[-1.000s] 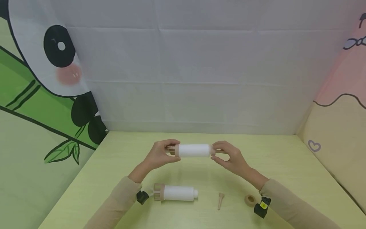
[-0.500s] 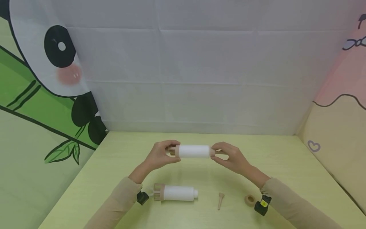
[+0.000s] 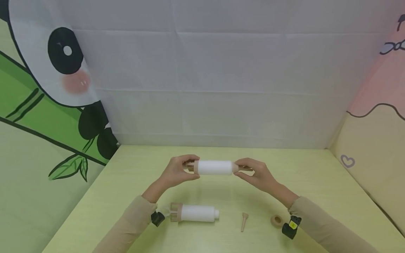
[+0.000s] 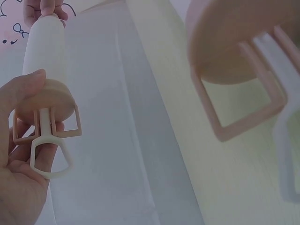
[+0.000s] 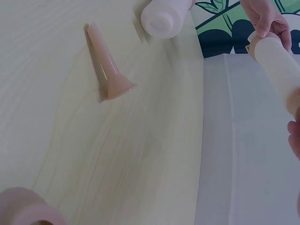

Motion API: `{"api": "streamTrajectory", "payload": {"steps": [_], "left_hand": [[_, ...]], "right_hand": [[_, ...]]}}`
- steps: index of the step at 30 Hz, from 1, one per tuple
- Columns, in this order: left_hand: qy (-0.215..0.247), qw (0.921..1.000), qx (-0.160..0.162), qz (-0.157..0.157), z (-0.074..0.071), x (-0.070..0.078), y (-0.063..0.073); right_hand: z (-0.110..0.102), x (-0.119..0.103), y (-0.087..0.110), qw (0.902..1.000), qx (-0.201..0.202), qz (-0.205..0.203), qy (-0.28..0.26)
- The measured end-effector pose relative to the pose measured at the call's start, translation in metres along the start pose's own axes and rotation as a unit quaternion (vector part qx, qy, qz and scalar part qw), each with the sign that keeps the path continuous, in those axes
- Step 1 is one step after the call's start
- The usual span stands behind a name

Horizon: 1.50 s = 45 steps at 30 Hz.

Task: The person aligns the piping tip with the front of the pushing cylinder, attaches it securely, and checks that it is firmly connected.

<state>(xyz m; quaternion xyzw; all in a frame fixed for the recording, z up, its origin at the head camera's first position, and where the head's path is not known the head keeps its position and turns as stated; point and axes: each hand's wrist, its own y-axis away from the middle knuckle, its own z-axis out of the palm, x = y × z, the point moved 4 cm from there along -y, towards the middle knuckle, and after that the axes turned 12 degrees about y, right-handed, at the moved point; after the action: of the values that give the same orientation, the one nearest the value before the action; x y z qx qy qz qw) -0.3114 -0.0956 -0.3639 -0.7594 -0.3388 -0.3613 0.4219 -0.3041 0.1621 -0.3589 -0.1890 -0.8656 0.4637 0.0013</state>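
Now a touch more of the brown nozzle (image 3: 235,167) is exposed where it is pinched by the right hand (image 3: 257,175), so the grip there is perhaps being adjusted; the collar (image 3: 196,167) is gripped by the curled left hand (image 3: 175,171); the white tube (image 3: 215,167) is held level above the table (image 3: 316,182), its back edge seen close behind, more room left sideways, a second tube (image 3: 197,213) lying nearer

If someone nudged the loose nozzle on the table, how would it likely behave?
The nozzle would probably roll in an arc, since its stem looks round and one end flares. It may feel light, being slim, and somewhat slippery, as its surface looks smooth.
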Motion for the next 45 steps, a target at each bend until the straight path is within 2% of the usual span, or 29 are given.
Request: {"api": "streamTrajectory", "payload": {"steps": [5,12,18,23,26,34,41,45], "left_hand": [[-0.005,0.9999,0.006,0.007,0.000,0.000,0.000],[-0.015,0.9997,0.015,0.008,-0.001,0.001,0.000],[-0.010,0.9998,0.015,0.011,-0.003,0.002,-0.001],[-0.008,0.9998,0.012,0.013,-0.003,0.003,0.000],[-0.013,0.9997,0.011,0.015,-0.002,0.004,0.000],[-0.017,0.9998,0.008,0.008,-0.002,0.003,0.002],[-0.023,0.9995,0.010,0.019,-0.002,0.004,0.002],[-0.030,0.9992,0.012,0.021,-0.002,0.006,0.002]], "right_hand": [[-0.004,-0.006,-0.005,0.9997,-0.008,0.022,-0.004],[0.004,0.012,0.004,0.9998,0.015,0.007,0.008],[0.006,0.012,0.005,0.9998,0.006,-0.016,0.011],[0.005,0.013,0.005,0.9996,-0.002,-0.017,0.021],[0.004,0.015,0.007,0.9995,-0.011,-0.010,0.027],[0.006,0.017,0.008,0.9968,-0.048,0.046,0.045],[0.005,0.011,0.005,0.9985,-0.031,-0.005,0.045],[0.004,0.011,0.006,0.9980,-0.034,0.004,0.053]]}}
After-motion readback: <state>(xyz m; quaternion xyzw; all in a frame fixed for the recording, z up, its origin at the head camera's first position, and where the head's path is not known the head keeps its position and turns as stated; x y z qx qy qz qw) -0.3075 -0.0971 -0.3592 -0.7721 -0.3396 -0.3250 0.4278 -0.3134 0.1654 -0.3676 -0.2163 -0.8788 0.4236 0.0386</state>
